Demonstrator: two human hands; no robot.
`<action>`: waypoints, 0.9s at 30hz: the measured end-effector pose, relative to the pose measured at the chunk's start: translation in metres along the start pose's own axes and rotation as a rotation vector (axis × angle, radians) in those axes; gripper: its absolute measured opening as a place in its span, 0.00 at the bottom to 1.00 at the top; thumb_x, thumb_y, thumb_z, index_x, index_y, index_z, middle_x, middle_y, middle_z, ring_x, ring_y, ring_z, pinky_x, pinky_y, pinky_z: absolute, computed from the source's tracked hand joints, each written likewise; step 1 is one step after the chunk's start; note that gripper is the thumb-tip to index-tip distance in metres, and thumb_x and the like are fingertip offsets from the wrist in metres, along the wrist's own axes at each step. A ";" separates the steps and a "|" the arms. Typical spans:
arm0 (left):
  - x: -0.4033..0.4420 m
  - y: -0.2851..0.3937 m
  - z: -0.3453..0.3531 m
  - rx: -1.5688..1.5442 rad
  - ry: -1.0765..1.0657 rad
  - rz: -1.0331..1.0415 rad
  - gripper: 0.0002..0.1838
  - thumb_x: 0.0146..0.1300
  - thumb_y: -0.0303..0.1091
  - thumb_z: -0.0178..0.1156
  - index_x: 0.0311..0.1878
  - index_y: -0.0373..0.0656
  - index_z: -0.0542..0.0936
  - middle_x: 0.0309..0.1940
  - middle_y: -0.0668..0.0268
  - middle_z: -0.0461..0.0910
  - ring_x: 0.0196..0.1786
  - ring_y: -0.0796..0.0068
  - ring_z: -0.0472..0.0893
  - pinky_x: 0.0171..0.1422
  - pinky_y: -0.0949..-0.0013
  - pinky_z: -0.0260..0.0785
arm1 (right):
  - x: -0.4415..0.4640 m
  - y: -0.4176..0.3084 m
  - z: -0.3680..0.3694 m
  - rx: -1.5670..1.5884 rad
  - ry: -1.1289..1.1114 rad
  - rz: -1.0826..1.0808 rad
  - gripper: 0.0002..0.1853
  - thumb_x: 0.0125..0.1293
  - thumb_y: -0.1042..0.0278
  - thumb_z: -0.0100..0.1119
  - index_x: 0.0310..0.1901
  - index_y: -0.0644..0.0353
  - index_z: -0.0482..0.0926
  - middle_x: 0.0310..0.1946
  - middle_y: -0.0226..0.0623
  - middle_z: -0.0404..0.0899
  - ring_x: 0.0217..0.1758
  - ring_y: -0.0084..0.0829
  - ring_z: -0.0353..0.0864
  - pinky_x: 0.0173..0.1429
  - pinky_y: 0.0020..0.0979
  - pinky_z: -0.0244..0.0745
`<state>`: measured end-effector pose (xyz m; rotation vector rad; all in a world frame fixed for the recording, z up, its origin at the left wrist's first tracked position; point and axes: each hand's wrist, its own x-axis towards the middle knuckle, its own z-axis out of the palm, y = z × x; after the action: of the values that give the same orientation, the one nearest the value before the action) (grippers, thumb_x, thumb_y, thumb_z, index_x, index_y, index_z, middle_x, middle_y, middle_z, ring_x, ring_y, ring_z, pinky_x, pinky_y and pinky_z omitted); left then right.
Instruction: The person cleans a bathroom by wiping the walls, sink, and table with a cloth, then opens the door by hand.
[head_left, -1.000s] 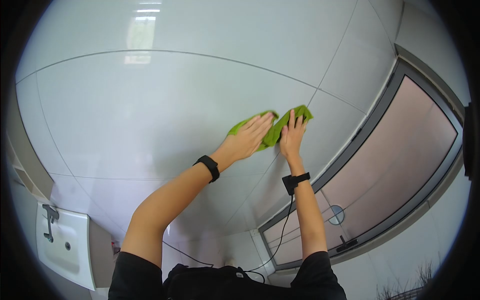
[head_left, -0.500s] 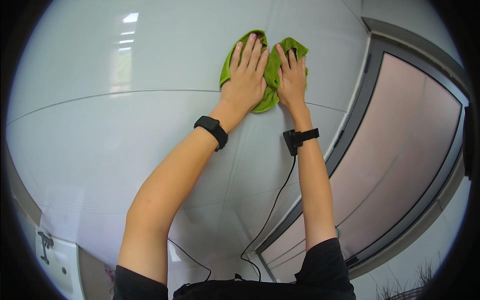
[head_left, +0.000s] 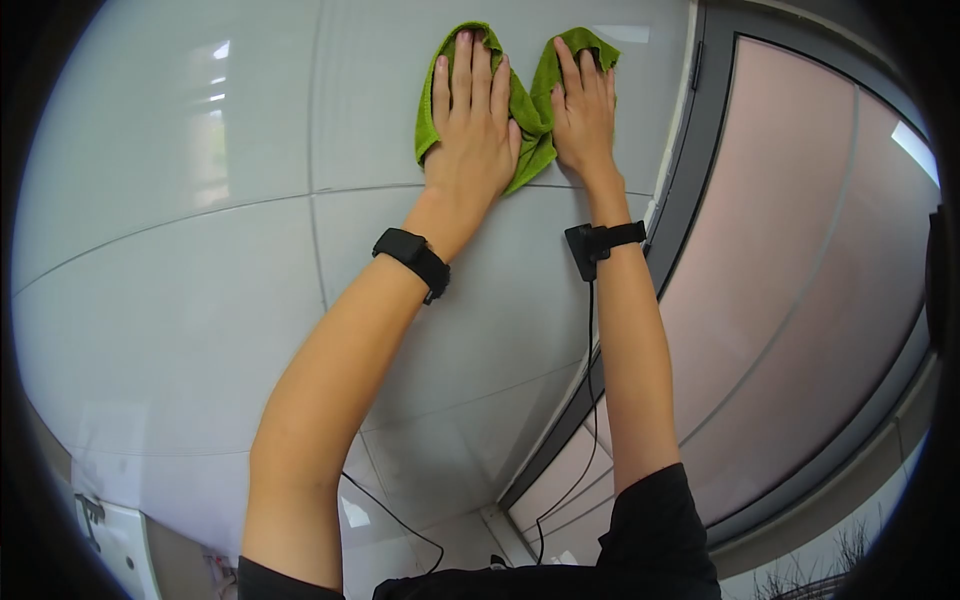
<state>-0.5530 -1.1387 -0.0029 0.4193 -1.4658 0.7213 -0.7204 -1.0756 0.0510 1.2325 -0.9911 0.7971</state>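
Note:
A green cloth (head_left: 535, 160) lies bunched against the pale tiled wall, with folds between both hands. My left hand (head_left: 468, 140) presses flat on its left part, fingers stretched upward and slightly apart. Beside it, my right hand (head_left: 585, 125) lies flat on the right part, close to the grey door frame, its fingers also extended. Cloth edges stick out above the fingertips of both hands. A black band (head_left: 412, 258) sits on my left wrist. On the right wrist is a black strap with a small device (head_left: 583, 250), from which a cable hangs.
The grey door frame (head_left: 690, 160) with pinkish panels (head_left: 790, 220) stands at the right. A white washbasin (head_left: 130, 545) with a tap is at the lower left. The black cable (head_left: 594, 400) runs down by my right forearm. Dark twigs (head_left: 845, 565) show at lower right.
Both hands have slid up and right along the wall with the cloth, closer to the door frame. The camera view has turned too. Both palms are still flat on the cloth.

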 end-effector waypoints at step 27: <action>0.016 -0.018 0.009 -0.293 -0.199 0.105 0.32 0.71 0.43 0.55 0.73 0.36 0.68 0.79 0.52 0.59 0.83 0.55 0.54 0.85 0.51 0.46 | -0.056 0.004 -0.007 -0.045 -0.265 0.466 0.34 0.78 0.67 0.42 0.82 0.57 0.48 0.75 0.68 0.54 0.79 0.65 0.51 0.83 0.59 0.40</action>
<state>-0.5488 -1.1548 0.0163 0.1931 -1.7623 0.5462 -0.7442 -1.0666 0.0007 1.0988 -1.5395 0.9775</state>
